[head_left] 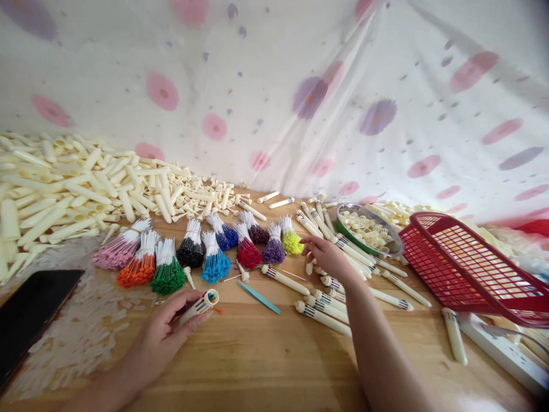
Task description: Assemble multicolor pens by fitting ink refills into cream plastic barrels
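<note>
My left hand is closed around a cream multicolour pen barrel, tilted with its open end up. Coloured tips show inside that opening, and a small orange piece sticks out beside my fingers. Over on the right, my right hand reaches to the bundle of yellow-ended refills. Its fingers are apart at the bundle's edge; whether they touch it I cannot tell. Further banded refill bundles stand in a row, among them purple, red, light blue, black, green and orange.
Blue tweezers lie mid-table. Several pens lie around my right forearm. Behind are a bowl of cream parts and a red basket. A power strip, a phone and a heap of barrels flank the workspace.
</note>
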### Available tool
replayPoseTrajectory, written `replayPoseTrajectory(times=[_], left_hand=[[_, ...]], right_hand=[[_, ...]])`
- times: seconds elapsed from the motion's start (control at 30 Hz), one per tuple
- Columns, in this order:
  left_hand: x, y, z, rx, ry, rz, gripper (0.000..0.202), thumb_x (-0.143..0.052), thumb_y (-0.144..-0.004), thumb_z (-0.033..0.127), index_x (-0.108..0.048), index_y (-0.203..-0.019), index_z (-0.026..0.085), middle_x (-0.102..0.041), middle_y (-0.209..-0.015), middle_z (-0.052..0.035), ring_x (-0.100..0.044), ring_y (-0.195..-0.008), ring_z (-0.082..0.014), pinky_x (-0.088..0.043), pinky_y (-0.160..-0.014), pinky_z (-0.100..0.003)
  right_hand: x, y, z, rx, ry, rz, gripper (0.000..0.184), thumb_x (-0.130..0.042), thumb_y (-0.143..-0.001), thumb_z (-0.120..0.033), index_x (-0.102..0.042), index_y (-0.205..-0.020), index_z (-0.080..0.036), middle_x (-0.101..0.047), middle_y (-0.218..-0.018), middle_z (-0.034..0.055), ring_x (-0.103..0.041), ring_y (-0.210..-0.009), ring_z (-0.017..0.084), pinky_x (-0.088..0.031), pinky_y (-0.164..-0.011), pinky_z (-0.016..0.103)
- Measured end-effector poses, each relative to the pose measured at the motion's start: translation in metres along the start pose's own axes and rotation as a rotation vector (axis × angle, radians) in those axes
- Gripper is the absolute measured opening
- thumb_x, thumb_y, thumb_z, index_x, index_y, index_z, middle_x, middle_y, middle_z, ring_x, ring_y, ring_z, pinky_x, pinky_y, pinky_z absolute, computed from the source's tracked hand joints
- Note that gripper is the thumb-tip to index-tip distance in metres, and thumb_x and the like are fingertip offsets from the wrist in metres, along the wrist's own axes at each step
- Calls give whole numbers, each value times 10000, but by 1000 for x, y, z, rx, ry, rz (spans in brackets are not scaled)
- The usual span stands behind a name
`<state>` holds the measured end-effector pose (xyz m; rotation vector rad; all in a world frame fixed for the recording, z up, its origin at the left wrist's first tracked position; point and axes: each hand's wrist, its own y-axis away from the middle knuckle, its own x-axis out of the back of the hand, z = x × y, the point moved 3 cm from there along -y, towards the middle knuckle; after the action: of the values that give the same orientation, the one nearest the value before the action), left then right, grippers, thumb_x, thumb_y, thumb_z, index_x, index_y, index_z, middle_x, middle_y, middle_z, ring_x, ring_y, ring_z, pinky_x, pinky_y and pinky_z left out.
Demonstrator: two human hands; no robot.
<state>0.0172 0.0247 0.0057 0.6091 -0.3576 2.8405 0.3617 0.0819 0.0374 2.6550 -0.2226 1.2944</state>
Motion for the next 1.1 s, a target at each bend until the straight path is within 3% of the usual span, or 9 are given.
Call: replayPoseTrajectory(times=[0.07,0.17,0.27,0.47,0.73,0.97,1.1], left_hand=[[0,0,1,-5,-4,-8,204,-617,-737,339,-661,-908,237,-706,-907,-29,-660,-825,-190,-538,-705,-225],[0,-1,1,-17,-8,-26,199,-608,-744,339,-661,-908,240,-705,-903,-30,-658,-821,-192,-538,-693,-226],[1,-1,0,-22,-15,-25,195,-608,-745,337,-662,-906,240,-702,-914,-32,-654,-835,-193,-534,-719,-229],[1,0,-3,-21,-10,-21,192,-614,-748,317,-655,-923,252,-699,-927,-15,-653,-843,-176,-531,-723,-204],[1,1,-6,9,-2,-4,212,-627,-730,328,-662,-923,247,-706,-945,-24,-662,-856,-192,-541,-723,-223],[3,1,-2,-4,-25,7,208,-621,-728,334,-666,-909,241,-711,-907,-28,-666,-830,-193,-544,-703,-232],[2,1,0,-14,-13,9,216,-616,-728,343,-668,-907,235,-713,-906,-34,-667,-833,-199,-545,-707,-241]], right_hand=[[13,-10,-4,2,88,-16,329,-333,-856,-162,-595,-1055,-160,-689,-858,65,-632,-603,133,-474,-516,231],[21,-27,-13,58,365,59,316,-393,-876,-223,-584,-1123,-177,-679,-965,85,-636,-806,182,-468,-690,275],[9,-40,-19,82,500,34,253,-489,-840,-238,-640,-1036,-183,-684,-967,84,-612,-909,217,-439,-772,296],[-9,-50,-20,49,650,30,239,-442,-850,-203,-676,-853,-158,-681,-907,140,-620,-878,263,-443,-741,346],[-20,-42,-26,-22,693,89,299,-321,-864,-84,-547,-1056,-52,-631,-976,232,-615,-884,294,-438,-697,364],[-16,-32,-27,43,640,9,235,-336,-869,-93,-534,-995,-79,-631,-923,161,-599,-875,237,-420,-712,302],[-19,-25,-24,109,648,-22,214,-344,-846,-53,-522,-963,-77,-590,-963,165,-576,-864,227,-401,-706,295]])
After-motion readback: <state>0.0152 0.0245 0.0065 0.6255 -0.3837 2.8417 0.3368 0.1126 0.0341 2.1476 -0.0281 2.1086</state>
